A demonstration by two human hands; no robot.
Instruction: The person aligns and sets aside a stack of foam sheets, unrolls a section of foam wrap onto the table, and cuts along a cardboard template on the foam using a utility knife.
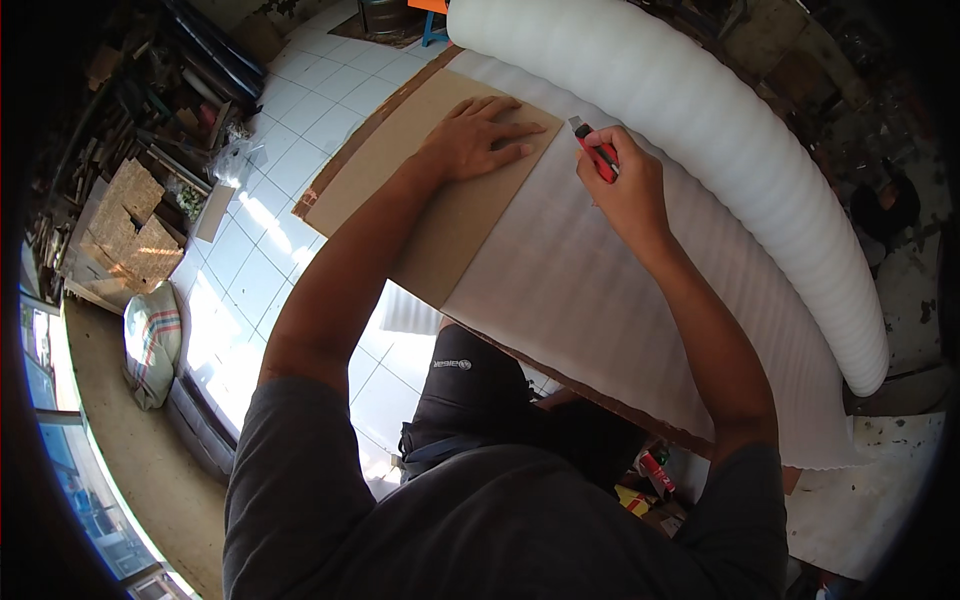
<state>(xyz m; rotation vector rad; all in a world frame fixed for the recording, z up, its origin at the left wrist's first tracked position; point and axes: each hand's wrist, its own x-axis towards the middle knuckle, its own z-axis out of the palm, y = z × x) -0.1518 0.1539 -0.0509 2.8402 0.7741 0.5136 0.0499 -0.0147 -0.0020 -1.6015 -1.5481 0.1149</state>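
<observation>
My left hand (480,138) lies with its fingers spread on a flat brown board (440,240), pressing near its far right corner. The board rests on a sheet of white foam (590,290) that covers the table. In my right hand (632,190) is a red and black utility knife (598,156), its blade out and pointing up and to the left. The blade tip is just right of the board's right edge; whether it touches the foam I cannot tell. The foam sheet runs to a thick white foam roll (690,110) along the far right side of the table.
Wood scraps and a chipboard piece (125,225) are piled on the left. A striped sack (153,340) stands below them on the white tiled floor (250,265). The table's wooden edge (580,388) runs close before my body. An orange and blue stand (432,20) is at the far end.
</observation>
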